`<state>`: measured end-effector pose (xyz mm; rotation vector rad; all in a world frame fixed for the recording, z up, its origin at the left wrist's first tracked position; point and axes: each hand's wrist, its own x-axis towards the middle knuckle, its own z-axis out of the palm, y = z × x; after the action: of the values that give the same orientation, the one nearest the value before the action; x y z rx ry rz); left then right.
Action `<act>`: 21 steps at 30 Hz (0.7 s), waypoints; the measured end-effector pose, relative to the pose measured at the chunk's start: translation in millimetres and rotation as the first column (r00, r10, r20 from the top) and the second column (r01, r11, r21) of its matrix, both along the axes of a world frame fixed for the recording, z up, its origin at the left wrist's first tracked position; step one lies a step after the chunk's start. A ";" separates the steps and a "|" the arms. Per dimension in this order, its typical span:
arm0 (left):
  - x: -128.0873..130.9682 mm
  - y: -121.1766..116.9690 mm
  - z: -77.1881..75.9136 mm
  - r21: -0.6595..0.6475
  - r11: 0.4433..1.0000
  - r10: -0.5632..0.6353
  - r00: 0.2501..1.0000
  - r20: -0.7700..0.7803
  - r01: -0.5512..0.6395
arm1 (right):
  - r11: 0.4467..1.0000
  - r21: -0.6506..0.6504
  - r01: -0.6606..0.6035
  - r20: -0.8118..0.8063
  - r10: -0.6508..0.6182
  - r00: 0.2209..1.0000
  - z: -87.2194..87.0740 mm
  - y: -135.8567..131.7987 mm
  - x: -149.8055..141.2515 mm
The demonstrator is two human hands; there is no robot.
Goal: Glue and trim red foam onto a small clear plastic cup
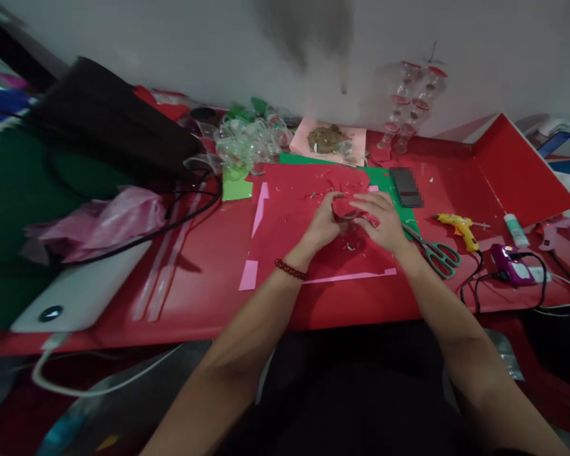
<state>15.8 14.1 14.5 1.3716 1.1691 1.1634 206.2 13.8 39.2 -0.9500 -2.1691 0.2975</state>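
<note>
Red paper [285, 237] under left hand [323, 223], right hand [380, 224]; scissors [441, 256] crowd right edge.

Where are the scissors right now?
In the head view, the scissors lie on the right, between the right hand and the yellow glue gun.

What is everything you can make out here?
table: one, red, beneath
paper pieces: many, red, green, pink, centre
scissors: one pair, green-handled, right
phone: one, dark, near scissors
glue guns: two, yellow and pinkish, right
cabled box: one, purple, right
bottle: one, whitish, right
plastic cups: many, clear, back
cup strings: two, clear, wall
sticks: two, translucent, left
crumpled plastic: one, pink, left
flat device: one, white, left
panel: one, red, right
left hand: one, bare, centre
right hand: one, bare, centre
</note>
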 end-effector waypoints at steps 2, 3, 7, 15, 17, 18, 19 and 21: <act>-2.1 1.3 -2.4 -0.010 1.000 -0.008 1.000 -0.005 0.008 | 0.995 0.093 0.028 0.011 -0.029 1.000 -12.7 7.6 2.3; -2.9 2.3 -4.4 -0.016 1.000 -0.010 1.000 0.003 0.010 | 0.989 0.146 0.027 0.019 -0.030 0.999 -18.0 10.6 3.9; -6.3 7.1 -17.4 -0.002 0.999 -0.034 0.998 0.054 0.034 | 0.947 0.321 -0.004 0.105 -0.031 0.994 -28.1 9.8 7.9; -15.5 13.0 -27.8 0.121 0.992 -0.019 0.996 -0.083 0.029 | 0.926 0.369 -0.076 0.278 -0.032 0.960 -29.1 -2.9 2.1; -16.7 13.3 -26.6 0.155 0.988 0.001 0.990 -0.138 0.020 | 0.931 0.356 -0.074 0.269 -0.026 0.963 -32.2 -3.3 2.5; -17.0 13.4 -26.5 0.168 0.986 0.012 0.988 -0.156 0.015 | 0.933 0.354 -0.069 0.253 -0.025 0.967 -33.8 -3.4 2.9; -16.9 13.4 -26.9 0.176 0.984 0.018 0.986 -0.163 0.011 | 0.933 0.355 -0.057 0.227 -0.027 0.974 -35.0 -3.5 3.3; -16.1 13.4 -29.5 0.186 0.982 0.008 0.989 -0.145 0.019 | 0.932 0.362 -0.007 0.142 -0.048 0.989 -35.9 -3.4 4.3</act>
<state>-0.3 27.6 -15.0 1.6242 1.1796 1.2102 210.6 10.4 3.4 -0.8025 -2.2423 -0.1881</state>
